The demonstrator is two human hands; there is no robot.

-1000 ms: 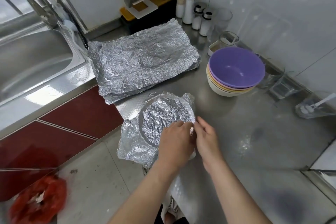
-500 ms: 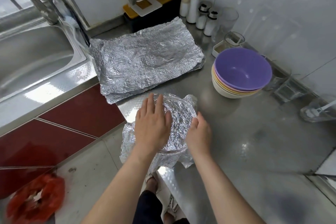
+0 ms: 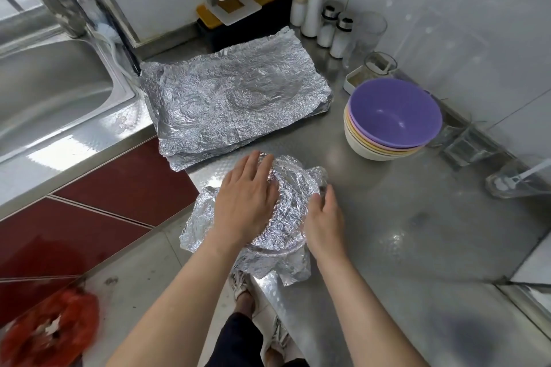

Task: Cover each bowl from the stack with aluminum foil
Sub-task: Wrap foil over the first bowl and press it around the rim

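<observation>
A steel kitchen surface (image 3: 402,232) fills the right and middle of the frame, with a sink (image 3: 53,92) at the upper left and jars and shakers along the tiled wall at the top. A pile of crinkled foil sheets (image 3: 235,101) lies flat above centre. To its right stands the stack of bowls (image 3: 390,125), the purple one on top and uncovered.

The bowl being covered (image 3: 286,197) sits just below centre, close to the front edge of the surface, with a foil sheet draped over it. The left hand (image 3: 244,202) lies flat on the foil top, its fingers (image 3: 256,167) straight and spread, pressing down. The right hand (image 3: 323,223) rests against the right side of the rim, fingers together and only lightly bent, pushing the foil in and not pinching it.

The foil skirt hangs loose and uneven at the lower left, past the edge of the surface. Judging from this, a hard sideways press from the right hand could slide the light bowl toward that edge. Thin foil may also tear on the rim if stretched, and the loose flaps could spring open unless tucked under all round.
</observation>
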